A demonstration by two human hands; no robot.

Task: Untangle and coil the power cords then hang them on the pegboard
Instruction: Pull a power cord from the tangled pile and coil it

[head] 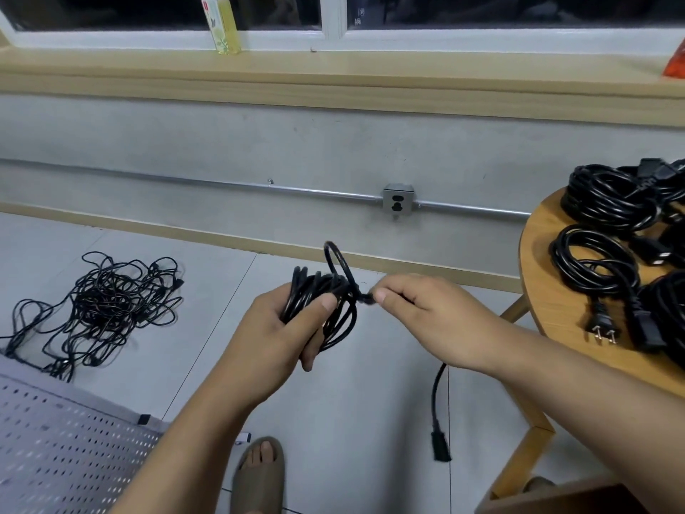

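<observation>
Above the pale floor (pixel 352 402), at mid-frame: a black coiled cord (pixel 326 294), gripped in the left hand (pixel 274 328), thumb laid across the loops, the other fingers (pixel 309 350) curled round behind and largely hidden by the bundle. Just beside it, the right hand (pixel 422 309), thumb and forefinger pinching the cord end (pixel 365 299) at the wrap, one small loop standing up above; remaining fingers folded under, out of sight. Number of turns round the bundle: impossible to tell.

Below the right forearm, a loose tail hanging down to a black connector (pixel 440 445); upper run hidden behind the arm, so no telling whether joined to the held coil.

Far left on the floor, tangled cords (pixel 107 302), too snarled to count, the lowest strands lost behind the pegboard (pixel 66 439). Pegboard grey and perforated, cut off by the frame's corner and partly covered by the left forearm.

At right, a round wooden desk (pixel 539 268), cropped by the frame edge, carrying bundled cords (pixel 608 202): several black coils overlapping, blurred at the far edge, count unclear. One two-pin plug (pixel 602 324) near the desk's rim.

Along the wall, a metal outlet (pixel 398 199) on a conduit. On the windowsill (pixel 333 68), a yellow bottle (pixel 222 27), top cut off. At the bottom, toes in a sandal (pixel 259 473).
</observation>
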